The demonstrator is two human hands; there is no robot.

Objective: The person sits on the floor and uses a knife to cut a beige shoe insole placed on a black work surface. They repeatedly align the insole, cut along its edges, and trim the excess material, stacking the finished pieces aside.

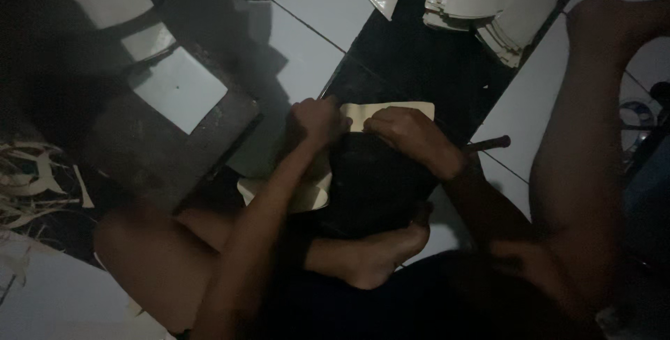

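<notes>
A cream-coloured sheet [387,111] lies across a dark rounded block [373,183] that rests on the floor against my foot [380,253]. My left hand [315,122] is closed on the sheet's left edge. My right hand [408,137] presses down on the sheet's top right part, fingers curled over it. More of the cream sheet [310,197] shows below my left forearm. The dim light hides whether either hand also holds a tool.
Stacks of cut cream pieces [481,1] lie at the top on a dark mat [419,61]. A dark board [160,130] with white rectangles [181,89] sits left. Thin cream offcuts [28,186] pile at the far left. A dark-handled tool [488,144] lies right of my right hand.
</notes>
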